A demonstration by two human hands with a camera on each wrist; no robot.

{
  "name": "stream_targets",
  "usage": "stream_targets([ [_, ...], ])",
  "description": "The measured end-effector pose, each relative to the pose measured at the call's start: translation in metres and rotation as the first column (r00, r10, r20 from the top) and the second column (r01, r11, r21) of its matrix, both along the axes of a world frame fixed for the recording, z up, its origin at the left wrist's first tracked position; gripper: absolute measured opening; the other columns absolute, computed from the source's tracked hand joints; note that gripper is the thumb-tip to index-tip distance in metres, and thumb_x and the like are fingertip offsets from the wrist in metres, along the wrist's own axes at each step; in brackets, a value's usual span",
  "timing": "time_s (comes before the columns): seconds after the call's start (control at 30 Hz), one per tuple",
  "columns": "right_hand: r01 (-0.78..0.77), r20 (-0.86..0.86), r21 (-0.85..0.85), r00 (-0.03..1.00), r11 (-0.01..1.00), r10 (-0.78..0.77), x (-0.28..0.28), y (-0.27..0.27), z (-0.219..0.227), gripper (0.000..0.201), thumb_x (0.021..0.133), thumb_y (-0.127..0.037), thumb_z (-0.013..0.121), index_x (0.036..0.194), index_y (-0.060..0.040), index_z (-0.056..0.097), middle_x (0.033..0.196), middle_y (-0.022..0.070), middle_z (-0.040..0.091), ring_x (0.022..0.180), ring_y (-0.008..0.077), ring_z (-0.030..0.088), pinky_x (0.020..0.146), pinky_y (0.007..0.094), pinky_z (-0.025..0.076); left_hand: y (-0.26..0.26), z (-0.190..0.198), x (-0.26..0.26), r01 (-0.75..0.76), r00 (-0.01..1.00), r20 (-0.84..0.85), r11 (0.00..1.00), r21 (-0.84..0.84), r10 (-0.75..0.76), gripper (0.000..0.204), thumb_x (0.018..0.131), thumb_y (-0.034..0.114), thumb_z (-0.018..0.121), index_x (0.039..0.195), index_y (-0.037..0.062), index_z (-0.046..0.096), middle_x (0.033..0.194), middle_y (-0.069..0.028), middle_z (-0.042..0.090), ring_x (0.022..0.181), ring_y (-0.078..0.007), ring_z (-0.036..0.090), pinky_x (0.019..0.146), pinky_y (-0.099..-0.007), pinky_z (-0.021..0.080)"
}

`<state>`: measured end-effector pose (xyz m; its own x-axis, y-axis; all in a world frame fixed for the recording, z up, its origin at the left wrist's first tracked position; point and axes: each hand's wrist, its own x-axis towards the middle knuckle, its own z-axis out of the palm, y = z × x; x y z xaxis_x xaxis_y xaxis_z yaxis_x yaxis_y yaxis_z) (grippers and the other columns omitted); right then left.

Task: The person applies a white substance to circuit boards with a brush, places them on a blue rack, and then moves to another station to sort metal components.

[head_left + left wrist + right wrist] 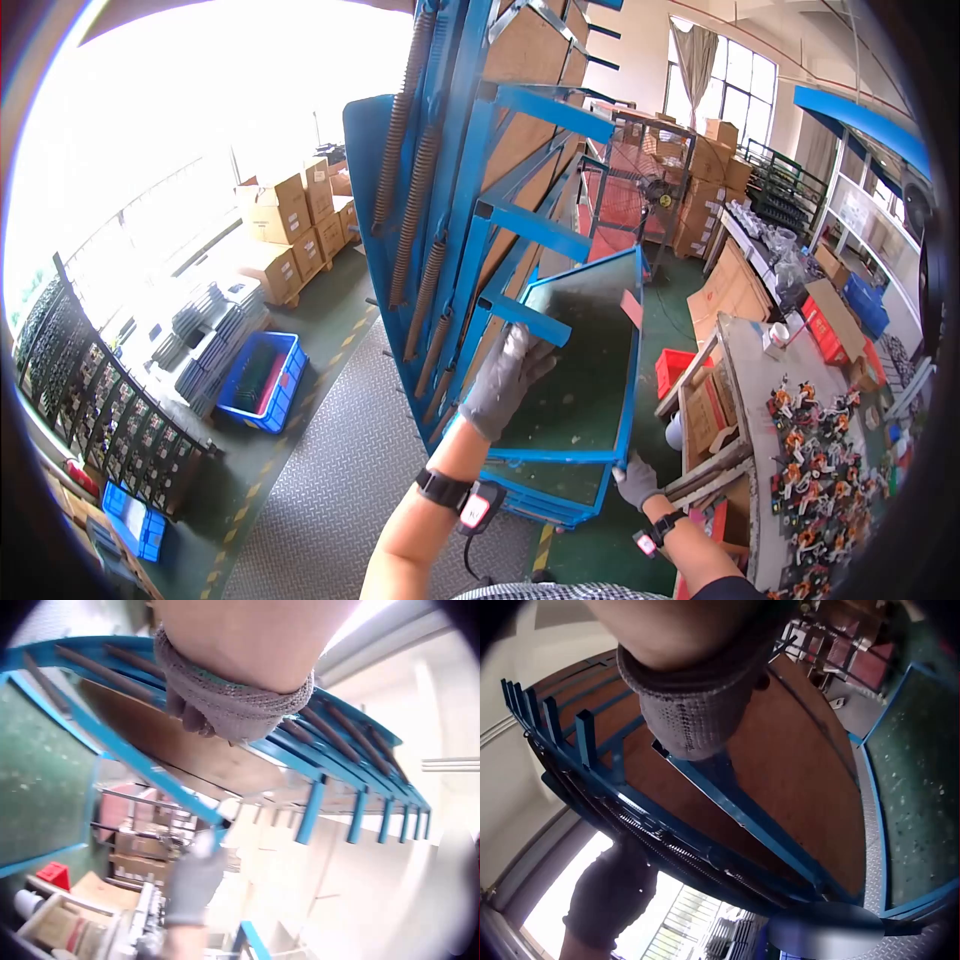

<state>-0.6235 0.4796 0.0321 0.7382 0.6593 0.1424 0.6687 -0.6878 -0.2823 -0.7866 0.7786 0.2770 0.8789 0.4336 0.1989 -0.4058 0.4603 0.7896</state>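
Observation:
In the head view my gloved left hand (505, 385) is at the upright blue rack (452, 250), just under its lowest projecting arm (528, 318). Its fingers curl at the rack's edge in the left wrist view, partly hidden by the cuff. The gloved right hand (637, 482) grips the near lower corner of a blue-edged frame with a dark green panel (575, 380). From the right wrist, the right hand (694, 720) is over a blue bar (742, 814), its fingertips hidden, while the left hand (611, 892) lies beside the coil springs (679, 851).
A bench (750, 370) bearing many small orange, black and white parts stands at the right. To the left are a blue crate (268, 385), stacked cartons (275, 210) and a black mesh rack (100, 400). Metal plate flooring (330, 470) lies below the blue rack.

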Motion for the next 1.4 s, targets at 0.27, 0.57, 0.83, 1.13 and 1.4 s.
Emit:
stream_targets([
  [0.27, -0.365, 0.452, 0.450, 0.880, 0.815, 0.145, -0.022, 0.045, 0.309, 0.028, 0.088, -0.023, 0.058, 0.110, -0.0056, 0.057, 0.103, 0.0179, 0.060, 0.097, 0.0397, 0.056, 0.083, 0.0475, 0.045, -0.071, -0.062, 0.094, -0.519, 0.848, 0.032, 0.818, 0.248, 0.528, 0.047, 0.100, 0.048, 0.044, 0.113, 0.0038, 0.051, 0.093, -0.0130, 0.064, 0.085, -0.0221, 0.063, 0.077, -0.0355, 0.050],
  [0.57, -0.306, 0.571, 0.031, 0.786, 0.951, 0.234, -0.085, 0.245, 0.421, 0.040, 0.088, -0.035, 0.060, 0.110, -0.0022, 0.051, 0.095, 0.0151, 0.061, 0.084, 0.0309, 0.064, 0.073, 0.0428, 0.050, -0.190, -0.187, 0.045, 0.696, 0.689, -0.646, 0.050, 0.716, -0.328, 0.040, 0.099, 0.035, 0.046, 0.124, 0.0067, 0.058, 0.107, -0.0148, 0.064, 0.099, -0.0271, 0.061, 0.090, -0.0392, 0.047],
  [0.83, -0.290, 0.482, 0.354, 0.871, 0.889, 0.092, -0.024, 0.086, 0.306, 0.031, 0.089, -0.029, 0.061, 0.104, -0.0046, 0.050, 0.086, 0.0153, 0.060, 0.075, 0.0366, 0.062, 0.069, 0.0464, 0.049, -0.060, 0.124, -0.062, -0.043, 0.996, 0.020, 0.272, 0.961, 0.087, 0.027, 0.094, 0.020, 0.062, 0.115, 0.0030, 0.063, 0.108, -0.0116, 0.069, 0.098, -0.0223, 0.067, 0.084, -0.0310, 0.051],
  [1.13, -0.117, 0.468, -0.242, 0.856, 0.963, 0.221, -0.010, -0.127, 0.286, 0.027, 0.078, -0.027, 0.065, 0.100, -0.0109, 0.066, 0.108, 0.0119, 0.060, 0.111, 0.0312, 0.051, 0.098, 0.0485, 0.035, 0.008, 0.276, 0.042, -0.078, 0.581, 0.678, -0.799, 0.597, 0.450, 0.031, 0.076, 0.015, 0.071, 0.105, 0.0084, 0.063, 0.098, -0.0124, 0.067, 0.098, -0.0285, 0.063, 0.089, -0.0422, 0.048],
  [1.4, -0.640, 0.976, 0.201, 0.199, 0.742, -0.092, -0.094, 0.084, 0.592, 0.024, 0.083, -0.022, 0.061, 0.103, -0.0090, 0.061, 0.097, 0.0104, 0.063, 0.099, 0.0274, 0.060, 0.087, 0.0400, 0.045, -0.141, 0.162, 0.112, -0.301, 0.834, 0.535, -0.700, 0.647, 0.136, 0.015, 0.081, 0.012, 0.057, 0.092, 0.0082, 0.067, 0.090, -0.0133, 0.065, 0.098, -0.0286, 0.058, 0.086, -0.0437, 0.046],
])
